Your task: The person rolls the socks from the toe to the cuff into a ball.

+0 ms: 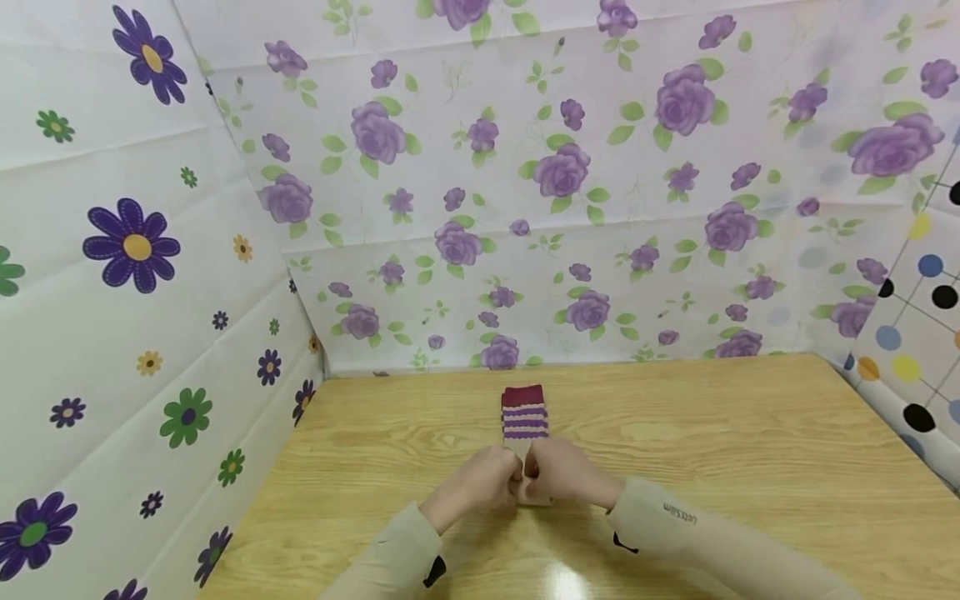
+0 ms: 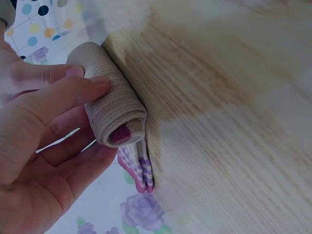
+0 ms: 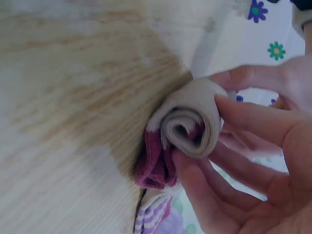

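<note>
A pair of beige socks (image 1: 525,422) lies stacked on the table, with purple stripes and a maroon cuff toward the far side. Their near part is coiled into a roll (image 2: 115,100), with a bit of maroon inside the coil. My left hand (image 1: 480,479) grips one end of this roll, thumb on top and fingers along its side. At the other end, my right hand (image 1: 568,472) pinches the roll, its spiral (image 3: 187,129) facing the right wrist camera. A maroon heel patch (image 3: 155,161) sits beside the roll, and the striped part lies flat beyond.
The wooden table (image 1: 390,433) extends around the socks on both sides. Behind it hangs a purple-rose sheet (image 1: 517,233). A daisy-patterned sheet (image 1: 150,333) stands at the left and a dotted one (image 1: 915,333) at the right.
</note>
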